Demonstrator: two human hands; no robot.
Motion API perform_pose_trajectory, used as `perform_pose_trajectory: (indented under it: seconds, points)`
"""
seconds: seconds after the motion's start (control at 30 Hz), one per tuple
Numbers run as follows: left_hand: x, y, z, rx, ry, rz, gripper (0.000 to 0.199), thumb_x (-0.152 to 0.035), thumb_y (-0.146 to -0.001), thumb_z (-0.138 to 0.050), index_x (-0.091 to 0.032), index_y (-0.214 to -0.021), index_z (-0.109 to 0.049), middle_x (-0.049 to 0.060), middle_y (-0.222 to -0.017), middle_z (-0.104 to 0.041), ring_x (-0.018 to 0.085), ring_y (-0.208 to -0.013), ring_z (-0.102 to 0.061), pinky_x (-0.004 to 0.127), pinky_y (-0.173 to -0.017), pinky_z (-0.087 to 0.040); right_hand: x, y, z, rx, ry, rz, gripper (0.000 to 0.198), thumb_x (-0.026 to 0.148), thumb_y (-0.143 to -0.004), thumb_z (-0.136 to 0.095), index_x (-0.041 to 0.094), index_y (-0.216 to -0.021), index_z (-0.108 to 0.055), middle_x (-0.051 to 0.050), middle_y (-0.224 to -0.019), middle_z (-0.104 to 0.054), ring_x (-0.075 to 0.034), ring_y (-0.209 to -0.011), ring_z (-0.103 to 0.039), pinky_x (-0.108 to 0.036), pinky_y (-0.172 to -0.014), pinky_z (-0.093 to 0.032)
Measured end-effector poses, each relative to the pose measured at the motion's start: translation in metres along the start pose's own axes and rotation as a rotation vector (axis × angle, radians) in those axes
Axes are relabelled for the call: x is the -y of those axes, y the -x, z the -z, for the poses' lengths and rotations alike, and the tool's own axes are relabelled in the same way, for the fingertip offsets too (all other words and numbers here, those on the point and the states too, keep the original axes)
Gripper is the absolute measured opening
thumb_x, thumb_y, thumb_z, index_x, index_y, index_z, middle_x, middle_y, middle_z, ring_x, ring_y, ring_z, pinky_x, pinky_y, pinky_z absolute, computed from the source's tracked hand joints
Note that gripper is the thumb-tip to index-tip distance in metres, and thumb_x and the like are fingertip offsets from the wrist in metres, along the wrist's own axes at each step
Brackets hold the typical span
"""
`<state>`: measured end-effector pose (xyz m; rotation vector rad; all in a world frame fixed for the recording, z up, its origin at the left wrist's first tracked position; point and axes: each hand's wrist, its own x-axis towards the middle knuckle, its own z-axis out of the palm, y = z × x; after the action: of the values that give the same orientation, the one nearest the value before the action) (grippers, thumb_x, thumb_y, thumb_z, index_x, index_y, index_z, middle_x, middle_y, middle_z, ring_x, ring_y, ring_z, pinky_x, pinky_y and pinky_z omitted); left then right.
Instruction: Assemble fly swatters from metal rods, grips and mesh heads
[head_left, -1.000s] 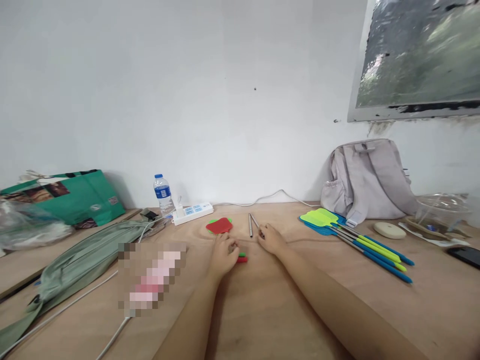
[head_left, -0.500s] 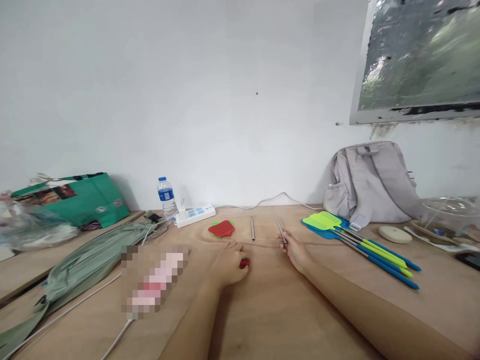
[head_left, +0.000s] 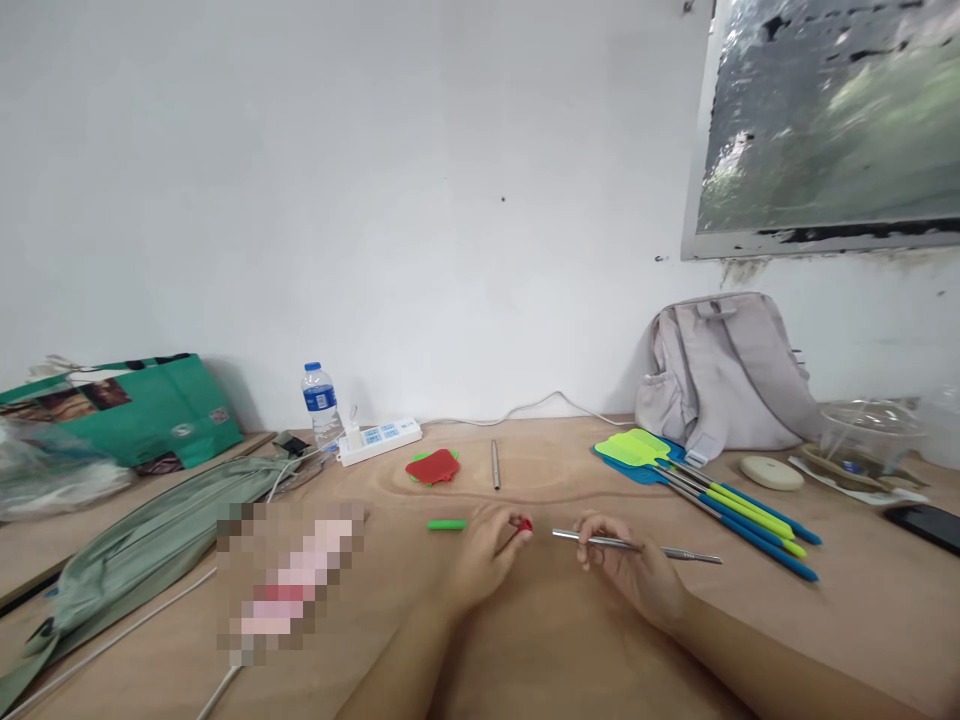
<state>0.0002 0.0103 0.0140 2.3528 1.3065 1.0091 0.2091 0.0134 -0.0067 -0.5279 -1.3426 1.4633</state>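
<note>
My left hand (head_left: 486, 562) is closed around a red plastic handle (head_left: 526, 525); only its red end shows past the fingers. A thin metal telescopic rod (head_left: 682, 553) lies across the fingers of my right hand (head_left: 637, 578), nearly level, one end pointing left toward the red handle. The two are apart. Left of my left hand, a green handle (head_left: 447, 524) rests on the table. Farther back lie a red fly swatter head (head_left: 433, 466), with a green one (head_left: 454, 456) mostly hidden under it, and a second metal rod (head_left: 495, 466).
Assembled blue and yellow-green fly swatters (head_left: 739, 495) lie at the right, before a grey backpack (head_left: 731, 375). A power strip (head_left: 381, 440) and water bottle (head_left: 319, 400) stand at the back left. A green cloth bag (head_left: 161, 530) and a blurred-out item (head_left: 292, 585) lie at left.
My left hand has lifted the red handle and moved right, uncovering the green handle. My right hand has drawn the rod nearer and turned it from pointing away to lying crosswise.
</note>
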Motion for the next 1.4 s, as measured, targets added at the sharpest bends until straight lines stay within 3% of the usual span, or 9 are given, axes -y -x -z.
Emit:
perform_pose_trajectory:
  seconds: [0.17, 0.4, 0.5, 0.67, 0.83, 1.07, 1.2, 1.3, 1.4]
  points:
    - [-0.018, 0.004, -0.013, 0.072, 0.191, 0.01, 0.024, -0.03, -0.087, -0.033, -0.019, -0.095, -0.052, 0.004, -0.091, -0.061, 0.015, -0.083, -0.054, 0.025, -0.074, -0.041, 0.006, 0.001, 0.0, -0.06, 0.003, 0.048, 0.036, 0.049, -0.073, -0.037, 0.02, -0.068, -0.057, -0.005, -0.079, -0.049, -0.015, -0.061, -0.049, -0.031, -0.058, -0.041]
    - [-0.011, 0.008, -0.017, 0.011, 0.255, 0.041, 0.025, -0.033, -0.079, -0.05, -0.019, -0.1, -0.051, 0.004, -0.087, -0.063, 0.015, -0.077, -0.057, 0.025, -0.071, -0.044, 0.001, -0.001, -0.006, 0.013, -0.158, 0.015, 0.013, 0.031, -0.065, -0.051, 0.019, -0.068, -0.054, -0.001, -0.071, -0.052, -0.013, -0.054, -0.052, -0.026, -0.05, -0.04]
    - [-0.009, 0.008, -0.016, 0.022, 0.193, 0.025, 0.018, -0.034, -0.075, -0.055, -0.019, -0.085, -0.058, 0.001, -0.075, -0.064, 0.013, -0.068, -0.057, 0.022, -0.065, -0.043, 0.001, -0.003, -0.006, 0.034, -0.146, -0.039, 0.012, 0.03, -0.063, -0.049, 0.019, -0.069, -0.051, -0.001, -0.069, -0.055, -0.012, -0.051, -0.052, -0.026, -0.049, -0.039]
    - [-0.02, 0.013, -0.017, 0.058, 0.044, -0.128, 0.011, -0.029, -0.074, -0.057, -0.02, -0.072, -0.06, 0.0, -0.068, -0.065, 0.011, -0.06, -0.056, 0.019, -0.056, -0.042, -0.012, -0.005, -0.005, 0.162, 0.02, -0.107, 0.02, 0.034, -0.06, -0.047, 0.02, -0.074, -0.049, 0.0, -0.067, -0.054, -0.014, -0.054, -0.049, -0.026, -0.049, -0.036]
    - [-0.036, 0.016, -0.022, 0.054, 0.021, -0.347, 0.011, -0.027, -0.08, -0.05, -0.02, -0.078, -0.058, 0.003, -0.076, -0.066, 0.012, -0.07, -0.06, 0.02, -0.063, -0.046, -0.035, 0.004, -0.018, -0.037, 0.201, 0.033, 0.018, 0.029, -0.065, -0.041, 0.022, -0.08, -0.049, 0.0, -0.074, -0.049, -0.017, -0.074, -0.046, -0.029, -0.067, -0.037]
    - [-0.034, 0.016, -0.022, 0.039, 0.011, -0.594, 0.018, -0.023, -0.084, -0.044, -0.018, -0.075, -0.058, 0.007, -0.078, -0.067, 0.012, -0.072, -0.061, 0.019, -0.066, -0.047, -0.035, 0.016, -0.04, -0.072, 0.094, 0.096, 0.014, 0.029, -0.065, -0.039, 0.023, -0.076, -0.044, 0.0, -0.073, -0.043, -0.016, -0.071, -0.042, -0.028, -0.064, -0.037]
    - [-0.031, 0.014, -0.03, 0.013, 0.013, -0.446, 0.015, -0.026, -0.082, -0.048, -0.018, -0.074, -0.059, 0.004, -0.075, -0.067, 0.012, -0.067, -0.061, 0.019, -0.062, -0.046, -0.031, 0.007, -0.039, -0.11, 0.1, 0.052, 0.013, 0.034, -0.067, -0.039, 0.021, -0.068, -0.042, 0.002, -0.065, -0.04, -0.013, -0.063, -0.04, -0.025, -0.058, -0.036]
    - [-0.032, 0.009, -0.035, -0.029, 0.011, -0.137, 0.01, -0.027, -0.078, -0.052, -0.021, -0.078, -0.06, 0.0, -0.072, -0.068, 0.011, -0.062, -0.06, 0.019, -0.057, -0.045, -0.03, -0.007, -0.031, -0.16, 0.123, -0.139, 0.022, 0.04, -0.068, -0.04, 0.021, -0.057, -0.038, 0.005, -0.051, -0.033, -0.009, -0.047, -0.033, -0.022, -0.045, -0.03]
    - [-0.03, 0.004, -0.034, -0.038, 0.067, -0.033, 0.013, -0.017, -0.073, -0.052, -0.021, -0.082, -0.06, -0.002, -0.076, -0.068, 0.011, -0.066, -0.06, 0.019, -0.061, -0.045, -0.027, -0.018, -0.022, -0.207, 0.148, -0.313, 0.027, 0.043, -0.065, -0.046, 0.02, -0.054, -0.037, 0.008, -0.043, -0.029, -0.006, -0.037, -0.023, -0.02, -0.037, -0.017]
